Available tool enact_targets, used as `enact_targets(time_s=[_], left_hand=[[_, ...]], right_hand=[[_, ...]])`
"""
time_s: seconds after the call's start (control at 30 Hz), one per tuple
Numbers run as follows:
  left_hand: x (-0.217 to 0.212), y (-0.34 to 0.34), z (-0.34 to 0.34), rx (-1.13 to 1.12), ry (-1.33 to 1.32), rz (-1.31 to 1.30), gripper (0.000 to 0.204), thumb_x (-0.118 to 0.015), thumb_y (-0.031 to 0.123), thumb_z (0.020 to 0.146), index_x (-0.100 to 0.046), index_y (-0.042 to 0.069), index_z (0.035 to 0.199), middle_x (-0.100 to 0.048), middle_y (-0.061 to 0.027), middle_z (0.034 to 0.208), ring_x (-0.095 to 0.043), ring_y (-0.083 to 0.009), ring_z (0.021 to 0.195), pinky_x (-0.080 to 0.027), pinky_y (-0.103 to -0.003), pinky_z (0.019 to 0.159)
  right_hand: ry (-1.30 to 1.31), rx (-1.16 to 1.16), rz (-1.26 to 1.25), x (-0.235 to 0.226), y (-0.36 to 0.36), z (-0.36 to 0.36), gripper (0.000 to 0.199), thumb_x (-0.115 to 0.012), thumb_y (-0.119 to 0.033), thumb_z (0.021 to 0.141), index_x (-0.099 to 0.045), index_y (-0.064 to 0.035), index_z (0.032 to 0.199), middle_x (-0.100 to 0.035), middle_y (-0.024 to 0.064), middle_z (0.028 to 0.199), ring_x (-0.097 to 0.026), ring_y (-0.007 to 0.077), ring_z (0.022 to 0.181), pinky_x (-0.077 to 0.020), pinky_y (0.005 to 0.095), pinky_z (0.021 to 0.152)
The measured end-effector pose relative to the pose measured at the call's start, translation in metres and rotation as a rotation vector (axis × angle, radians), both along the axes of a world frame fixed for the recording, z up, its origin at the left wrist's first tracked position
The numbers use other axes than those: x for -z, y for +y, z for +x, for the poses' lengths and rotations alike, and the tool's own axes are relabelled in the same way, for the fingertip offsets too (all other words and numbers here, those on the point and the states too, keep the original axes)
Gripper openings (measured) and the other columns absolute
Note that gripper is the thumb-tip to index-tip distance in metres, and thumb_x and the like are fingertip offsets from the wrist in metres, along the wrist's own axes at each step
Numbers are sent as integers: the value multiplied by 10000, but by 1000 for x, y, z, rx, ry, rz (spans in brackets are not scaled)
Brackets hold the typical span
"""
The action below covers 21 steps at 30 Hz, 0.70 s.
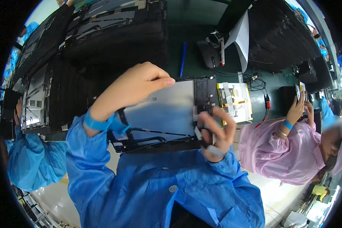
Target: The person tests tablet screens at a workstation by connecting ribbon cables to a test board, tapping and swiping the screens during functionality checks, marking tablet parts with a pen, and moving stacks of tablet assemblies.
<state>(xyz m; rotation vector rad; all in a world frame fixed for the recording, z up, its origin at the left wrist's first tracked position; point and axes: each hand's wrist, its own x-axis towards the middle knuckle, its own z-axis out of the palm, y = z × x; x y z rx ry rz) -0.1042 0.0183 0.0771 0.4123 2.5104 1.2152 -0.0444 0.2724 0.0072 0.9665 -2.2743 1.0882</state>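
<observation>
In front of my chest lies an opened tablet-like device (161, 114), with a shiny silver-blue panel, a black frame and dark cables along its near edge. My left hand (146, 79) reaches over its far edge. The fingers there are curled in with the thumb against them, and whatever they pinch is hidden. At the device's right edge my right hand (218, 133) is smeared by motion. A small pale strip shows beside its fingers, but I cannot tell whether they hold it. A blue band (98, 123) circles my left wrist.
Yellow-edged battery packs (235, 102) lie right of the device. Beyond are a blue pen (183, 59), a black mouse (209, 54), a white sheet (239, 40) and a red connector (268, 102). Stacked black trays (110, 49) stand far left. A co-worker in pink (281, 152) sits at right.
</observation>
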Motion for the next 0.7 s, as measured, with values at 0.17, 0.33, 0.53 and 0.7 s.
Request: enact_targets(time_s=[0.17,0.33,0.53,0.7], left_hand=[[67,7,-28,-17,-110,192,376,-534,317,922,-654,-18,801,-586,-30,640,-505,-95,596,-412,-278,540],[62,10,-38,-16,-169,15,363,-532,329,917,-651,-11,871,-614,-89,782,-544,-118,697,-435,-277,620],[55,0,-9,-192,246,-83,380,-480,341,930,-664,17,1004,-644,-169,917,-619,-323,823,-478,-368,717],[38,-13,12,-371,384,80,366,-425,313,956,-639,26,1037,-634,-151,953,-617,-298,847,-477,-357,719]], right_hand=[[-72,-44,251,11,-35,0,654,-673,-29,661,-492,-34,1289,-535,123,1156,-530,273,960,-418,383,842],[-114,-43,331,1,-28,-8,689,-693,-67,669,-455,-32,1314,-544,111,1175,-537,263,969,-421,381,868],[-220,-416,299,-44,-19,-76,420,-640,-83,760,-572,-33,1171,-572,174,1121,-573,332,944,-476,367,801],[-922,-610,263,-50,-48,-160,291,-487,-207,942,-593,-28,1146,-621,103,969,-619,181,823,-511,308,723]])
